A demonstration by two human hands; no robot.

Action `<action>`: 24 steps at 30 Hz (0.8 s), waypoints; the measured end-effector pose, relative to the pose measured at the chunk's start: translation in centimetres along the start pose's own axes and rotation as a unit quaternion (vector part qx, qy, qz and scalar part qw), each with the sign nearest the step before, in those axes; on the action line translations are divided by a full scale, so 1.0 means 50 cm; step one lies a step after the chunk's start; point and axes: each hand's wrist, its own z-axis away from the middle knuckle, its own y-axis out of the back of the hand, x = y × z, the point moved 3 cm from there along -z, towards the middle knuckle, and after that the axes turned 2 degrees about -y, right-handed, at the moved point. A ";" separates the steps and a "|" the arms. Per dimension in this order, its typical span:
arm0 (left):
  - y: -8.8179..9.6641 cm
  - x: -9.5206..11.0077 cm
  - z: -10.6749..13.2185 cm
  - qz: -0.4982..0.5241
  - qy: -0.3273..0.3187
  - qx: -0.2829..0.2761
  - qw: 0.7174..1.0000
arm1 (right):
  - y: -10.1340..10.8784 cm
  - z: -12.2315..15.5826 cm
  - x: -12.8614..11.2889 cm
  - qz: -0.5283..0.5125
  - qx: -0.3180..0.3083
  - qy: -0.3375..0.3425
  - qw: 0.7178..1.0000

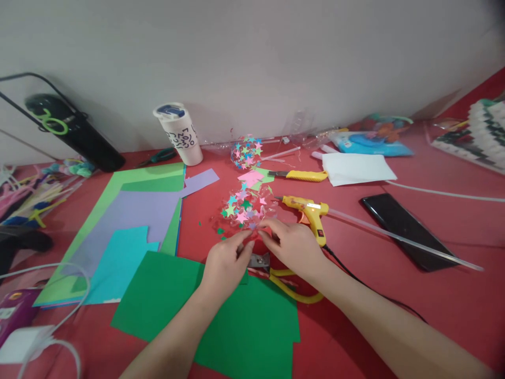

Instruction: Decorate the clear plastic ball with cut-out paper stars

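Observation:
My left hand (229, 266) and my right hand (294, 245) meet at the near side of a clear plastic piece covered in colored paper stars (241, 217). Thumb and index finger are drawn together on each hand; whatever lies between the fingertips is too small to make out. Under my hands lies a yellow-handled plier-like tool with a metal head (261, 261), partly hidden. Green sheets (248, 321) spread beneath my left wrist. To the right of the stars rests a yellow glue gun (313, 210) with a long clear glue stick (394, 235) behind it.
Behind stands another star-covered cluster (248, 152), near a yellow cutter (305, 175). A white tumbler (179, 134) and black bottle (79, 131) stand at the wall. Colored sheets (130, 210) lie left. A black phone (406, 229) and folded white paper (357, 168) lie right.

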 end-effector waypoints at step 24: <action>0.060 -0.049 -0.030 0.032 0.017 0.123 0.992 | 0.045 -0.015 0.035 -0.212 0.096 -0.039 0.972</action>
